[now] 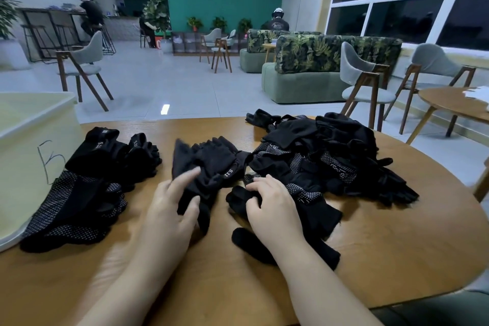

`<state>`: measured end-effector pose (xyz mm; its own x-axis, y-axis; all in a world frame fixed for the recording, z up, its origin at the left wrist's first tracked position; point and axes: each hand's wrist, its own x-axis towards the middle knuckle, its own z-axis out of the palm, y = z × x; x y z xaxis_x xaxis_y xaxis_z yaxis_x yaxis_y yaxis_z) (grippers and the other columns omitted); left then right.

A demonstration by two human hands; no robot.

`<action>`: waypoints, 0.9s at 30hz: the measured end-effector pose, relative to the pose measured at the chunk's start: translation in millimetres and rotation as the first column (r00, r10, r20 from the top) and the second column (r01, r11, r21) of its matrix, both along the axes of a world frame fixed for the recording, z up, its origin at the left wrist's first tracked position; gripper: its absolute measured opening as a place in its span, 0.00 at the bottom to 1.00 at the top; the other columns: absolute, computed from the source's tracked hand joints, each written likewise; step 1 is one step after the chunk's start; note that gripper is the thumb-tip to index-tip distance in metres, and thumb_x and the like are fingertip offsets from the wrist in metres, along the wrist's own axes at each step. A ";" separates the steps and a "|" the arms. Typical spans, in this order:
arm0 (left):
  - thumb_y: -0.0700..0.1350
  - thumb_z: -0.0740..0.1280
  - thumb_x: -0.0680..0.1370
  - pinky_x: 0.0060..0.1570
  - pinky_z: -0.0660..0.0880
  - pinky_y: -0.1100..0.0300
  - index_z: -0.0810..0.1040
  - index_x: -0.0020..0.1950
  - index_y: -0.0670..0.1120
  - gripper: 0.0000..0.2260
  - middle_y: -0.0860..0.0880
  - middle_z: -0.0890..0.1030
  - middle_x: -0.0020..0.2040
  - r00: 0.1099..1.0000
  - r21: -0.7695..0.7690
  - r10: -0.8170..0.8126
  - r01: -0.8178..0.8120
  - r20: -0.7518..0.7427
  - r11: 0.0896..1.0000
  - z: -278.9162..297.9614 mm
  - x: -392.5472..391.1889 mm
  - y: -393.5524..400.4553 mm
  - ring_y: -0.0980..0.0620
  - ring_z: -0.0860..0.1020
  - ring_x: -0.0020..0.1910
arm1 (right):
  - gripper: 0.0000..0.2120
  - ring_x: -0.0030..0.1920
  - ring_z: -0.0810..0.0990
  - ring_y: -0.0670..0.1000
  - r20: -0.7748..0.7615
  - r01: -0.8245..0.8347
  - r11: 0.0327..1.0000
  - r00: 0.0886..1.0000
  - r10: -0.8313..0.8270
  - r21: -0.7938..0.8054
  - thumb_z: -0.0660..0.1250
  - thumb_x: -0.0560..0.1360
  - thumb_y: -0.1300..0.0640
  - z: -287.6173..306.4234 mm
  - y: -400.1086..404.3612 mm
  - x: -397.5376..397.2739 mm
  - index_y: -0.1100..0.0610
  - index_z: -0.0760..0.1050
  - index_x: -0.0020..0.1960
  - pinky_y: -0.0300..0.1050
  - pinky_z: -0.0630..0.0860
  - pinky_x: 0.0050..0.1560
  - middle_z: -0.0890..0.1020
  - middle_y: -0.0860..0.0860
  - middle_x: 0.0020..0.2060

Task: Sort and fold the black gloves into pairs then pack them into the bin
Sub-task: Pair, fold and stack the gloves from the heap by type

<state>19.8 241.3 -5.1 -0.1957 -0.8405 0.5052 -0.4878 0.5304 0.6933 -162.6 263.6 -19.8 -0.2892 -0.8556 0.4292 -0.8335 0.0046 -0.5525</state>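
While left hand (173, 201) pinches glove (209, 167) | right hand (270, 202) clutches another glove (315, 209) | table (397, 246)

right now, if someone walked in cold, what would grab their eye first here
The big heap of black gloves on the right of the wooden table, some with white-dotted palms. Next, the left hand and right hand at the centre, each with its grip on a black glove. Smaller glove stacks lie at the left beside a pale bin with a handwritten mark.
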 end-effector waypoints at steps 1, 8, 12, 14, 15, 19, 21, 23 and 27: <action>0.43 0.67 0.77 0.47 0.78 0.56 0.70 0.59 0.69 0.21 0.61 0.71 0.54 1.000 0.029 -0.004 0.004 0.001 1.000 -3.3 3.9 1.4 0.55 0.78 0.44 | 0.15 0.71 0.63 0.45 -0.002 0.001 1.000 1.000 -0.001 0.002 0.60 0.75 0.61 0.1 0.1 -0.1 0.53 0.78 0.59 0.36 0.56 0.70 0.77 0.45 0.62; 0.56 0.73 0.69 0.53 0.67 0.60 0.68 0.70 0.58 0.31 0.54 0.72 0.52 0.944 0.155 0.114 -0.168 0.310 0.973 -15.5 30.6 4.2 0.52 0.69 0.54 | 0.15 0.71 0.64 0.45 -0.021 -0.003 1.000 1.000 0.003 0.001 0.60 0.75 0.61 -0.3 -0.3 -0.2 0.53 0.78 0.59 0.32 0.54 0.68 0.76 0.45 0.62; 0.63 0.71 0.67 0.61 0.63 0.56 0.76 0.61 0.64 0.23 0.53 0.66 0.56 0.874 0.098 0.205 -0.274 0.441 0.957 -16.1 36.9 7.2 0.50 0.62 0.59 | 0.15 0.69 0.66 0.45 0.036 -0.031 0.999 0.999 0.031 -0.006 0.61 0.75 0.62 2.9 1.0 0.2 0.54 0.78 0.60 0.37 0.59 0.70 0.75 0.46 0.63; 0.70 0.67 0.67 0.67 0.59 0.51 0.76 0.60 0.64 0.24 0.53 0.64 0.67 0.862 0.113 0.157 -0.239 0.481 0.964 -16.8 38.0 6.3 0.49 0.57 0.68 | 0.15 0.67 0.68 0.45 0.077 -0.052 0.998 0.996 0.055 -0.041 0.62 0.75 0.63 10.6 -1.4 -0.3 0.55 0.77 0.61 0.35 0.62 0.68 0.75 0.47 0.62; 0.73 0.61 0.65 0.68 0.58 0.50 0.76 0.61 0.63 0.28 0.54 0.63 0.70 0.866 0.111 0.121 -0.198 0.484 0.974 -17.3 38.3 5.4 0.50 0.55 0.72 | 0.16 0.66 0.70 0.45 0.086 -0.056 0.996 0.994 0.062 -0.067 0.62 0.75 0.63 16.6 -5.4 -2.0 0.56 0.77 0.61 0.32 0.61 0.65 0.75 0.48 0.62; 0.72 0.48 0.66 0.72 0.55 0.53 0.67 0.67 0.63 0.33 0.63 0.61 0.71 0.914 0.146 -0.035 -0.027 0.405 0.989 -23.1 39.2 -1.0 0.61 0.52 0.74 | 0.16 0.63 0.71 0.48 0.063 -0.012 0.994 0.998 0.019 -0.111 0.62 0.75 0.63 48.0 -36.8 -21.0 0.57 0.75 0.62 0.31 0.61 0.59 0.75 0.49 0.61; 0.71 0.47 0.67 0.71 0.56 0.55 0.66 0.63 0.68 0.27 0.69 0.61 0.66 0.933 0.192 -0.086 0.019 0.349 0.981 -20.7 39.0 -1.0 0.65 0.53 0.72 | 0.17 0.64 0.71 0.50 0.018 0.015 0.996 1.000 -0.014 -0.086 0.61 0.76 0.62 58.7 -58.6 -32.7 0.58 0.75 0.63 0.35 0.63 0.62 0.75 0.51 0.62; 0.69 0.49 0.69 0.68 0.58 0.59 0.68 0.59 0.69 0.21 0.75 0.62 0.58 0.941 0.218 -0.101 0.030 0.324 0.975 -17.8 38.7 -0.4 0.66 0.57 0.69 | 0.17 0.66 0.69 0.53 -0.071 0.031 0.999 0.997 -0.033 -0.017 0.60 0.76 0.60 61.9 -83.0 -44.0 0.59 0.74 0.64 0.42 0.63 0.65 0.74 0.53 0.63; 0.68 0.49 0.69 0.62 0.63 0.60 0.75 0.57 0.65 0.24 0.74 0.69 0.51 0.945 0.181 -0.093 0.037 0.315 0.983 -18.8 39.4 -0.6 0.66 0.66 0.61 | 0.18 0.70 0.63 0.55 -0.271 0.080 0.982 0.962 -0.030 0.174 0.57 0.78 0.57 62.4 -127.1 -64.9 0.58 0.72 0.66 0.50 0.63 0.68 0.69 0.53 0.67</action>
